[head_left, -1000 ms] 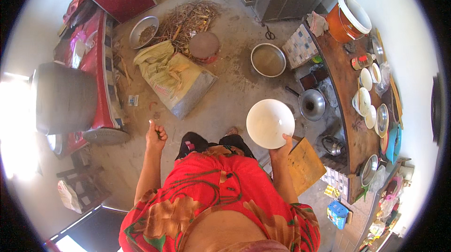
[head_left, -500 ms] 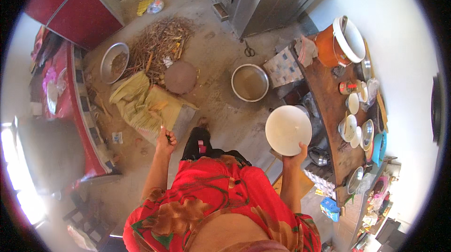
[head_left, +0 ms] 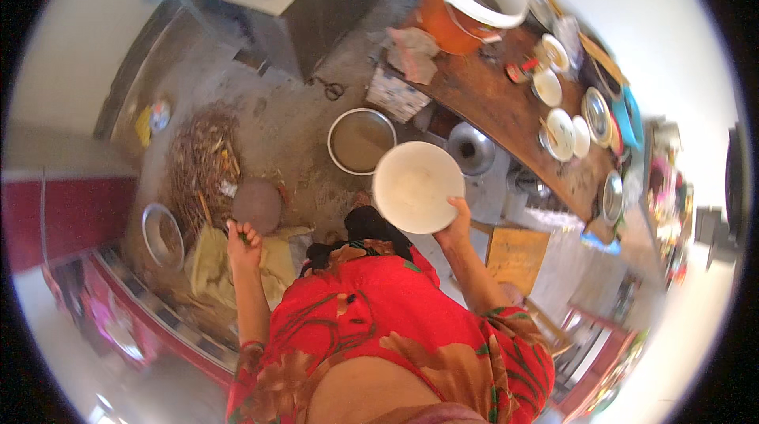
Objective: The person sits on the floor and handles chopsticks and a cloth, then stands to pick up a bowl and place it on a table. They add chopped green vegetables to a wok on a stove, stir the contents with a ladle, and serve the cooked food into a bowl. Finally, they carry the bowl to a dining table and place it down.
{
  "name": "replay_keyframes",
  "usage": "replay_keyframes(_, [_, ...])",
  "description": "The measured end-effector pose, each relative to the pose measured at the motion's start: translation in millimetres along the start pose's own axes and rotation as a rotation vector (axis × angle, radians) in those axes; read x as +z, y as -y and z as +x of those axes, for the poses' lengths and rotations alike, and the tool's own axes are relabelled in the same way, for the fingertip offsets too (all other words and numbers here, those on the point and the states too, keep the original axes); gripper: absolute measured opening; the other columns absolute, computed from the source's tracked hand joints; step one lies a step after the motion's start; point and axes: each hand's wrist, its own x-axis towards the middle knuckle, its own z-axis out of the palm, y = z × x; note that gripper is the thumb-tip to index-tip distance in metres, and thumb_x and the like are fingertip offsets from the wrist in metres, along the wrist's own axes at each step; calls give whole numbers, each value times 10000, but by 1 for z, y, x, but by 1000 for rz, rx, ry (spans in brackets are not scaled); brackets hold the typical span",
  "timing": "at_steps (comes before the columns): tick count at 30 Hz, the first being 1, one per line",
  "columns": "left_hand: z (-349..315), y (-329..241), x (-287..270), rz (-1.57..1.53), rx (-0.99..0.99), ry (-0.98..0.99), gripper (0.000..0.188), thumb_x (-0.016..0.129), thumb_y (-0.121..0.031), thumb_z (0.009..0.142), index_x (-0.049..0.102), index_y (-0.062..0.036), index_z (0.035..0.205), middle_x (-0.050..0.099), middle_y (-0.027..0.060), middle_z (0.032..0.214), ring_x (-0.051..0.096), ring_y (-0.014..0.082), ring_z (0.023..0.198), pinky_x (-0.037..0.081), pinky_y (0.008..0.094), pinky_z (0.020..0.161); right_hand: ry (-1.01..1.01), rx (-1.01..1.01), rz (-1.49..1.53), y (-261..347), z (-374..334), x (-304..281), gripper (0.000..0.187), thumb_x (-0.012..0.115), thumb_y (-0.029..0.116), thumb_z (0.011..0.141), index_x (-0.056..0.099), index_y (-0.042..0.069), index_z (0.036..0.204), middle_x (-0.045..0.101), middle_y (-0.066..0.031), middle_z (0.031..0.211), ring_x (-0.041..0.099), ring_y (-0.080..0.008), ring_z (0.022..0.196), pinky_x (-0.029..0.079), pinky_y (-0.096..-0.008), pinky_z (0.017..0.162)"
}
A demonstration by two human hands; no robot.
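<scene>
Right hand (head_left: 454,226) grips white bowl (head_left: 418,187) by one rim edge, lower right of basin (head_left: 330,143); left hand (head_left: 244,244), lower left of basin, curled around green scrap (head_left: 243,239). Thumb slip could drop bowl.

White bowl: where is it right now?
In the head view, the white bowl is just right of centre, gripped at its rim by the right hand, with the round metal basin appearing to its upper left.
</scene>
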Motion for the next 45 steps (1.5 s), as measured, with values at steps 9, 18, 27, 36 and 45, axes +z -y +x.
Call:
replay_keyframes(9, [28, -10, 50, 24, -3, -16, 339, 401, -382, 937, 399, -103, 744, 357, 8, 667, 309, 118, 541, 257, 248, 451, -60, 142, -169, 20, 60, 33, 569, 542, 236, 680, 439, -37, 1168, 547, -192, 1080, 551, -322, 984, 441, -417, 882])
replay_keyframes(18, [73, -40, 113, -8, -13, -6, 313, 392, -352, 945, 418, -94, 769, 401, 30, 688, 338, 133, 555, 275, 247, 461, 18, 90, -126, 11, 111, 76, 625, 538, 242, 650, 427, 13, 1222, 526, -159, 1153, 520, -324, 1053, 433, -421, 901])
replay_keyframes(27, [193, -134, 251, 45, -11, 200, 275, 403, -292, 947, 447, -75, 782, 468, 70, 732, 406, 164, 592, 349, 291, 519, 5, -119, -115, -27, 144, 193, 644, 558, 274, 639, 435, 30, 1222, 534, -143, 1138, 533, -313, 1033, 446, -416, 880])
replay_keyframes(36, [320, -235, 468, 258, 155, 602, 222, 428, -237, 935, 484, -56, 819, 524, 88, 744, 488, 195, 637, 437, 351, 621, -78, -206, -53, -57, 150, 314, 709, 536, 323, 634, 379, 51, 1270, 486, -157, 1191, 510, -337, 1061, 449, -454, 872])
replay_keyframes(45, [361, -275, 701, 637, 176, 470, 740, 440, -493, 875, 155, -61, 1403, 73, 101, 1481, 176, 238, 1321, 207, 375, 1044, -22, -223, 3, -66, 220, 378, 673, 566, 313, 637, 420, 26, 1228, 522, -143, 1150, 531, -320, 1030, 463, -425, 853])
